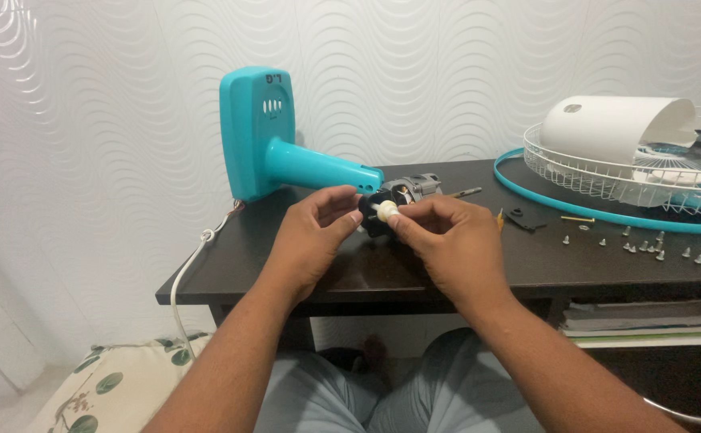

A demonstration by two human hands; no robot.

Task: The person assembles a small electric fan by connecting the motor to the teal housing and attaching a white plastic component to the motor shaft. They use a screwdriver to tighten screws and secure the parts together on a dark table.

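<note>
A fan motor [411,191] with a metal shaft lies on the dark table [543,265], its rear end facing me. My left hand [312,232] grips the black rear part of the motor with thumb and fingers. My right hand [446,240] pinches a small cream-coloured plastic knob [385,211] at that rear end. The teal fan base and neck [274,144] stands just behind the motor.
A white wire fan guard [607,172] with a white motor cover [615,128] and a teal ring [575,210] sits at the right. Several loose screws [635,244] and a small black part [524,219] lie nearby. Books [643,322] sit on the shelf below; a white cord [186,277] hangs left.
</note>
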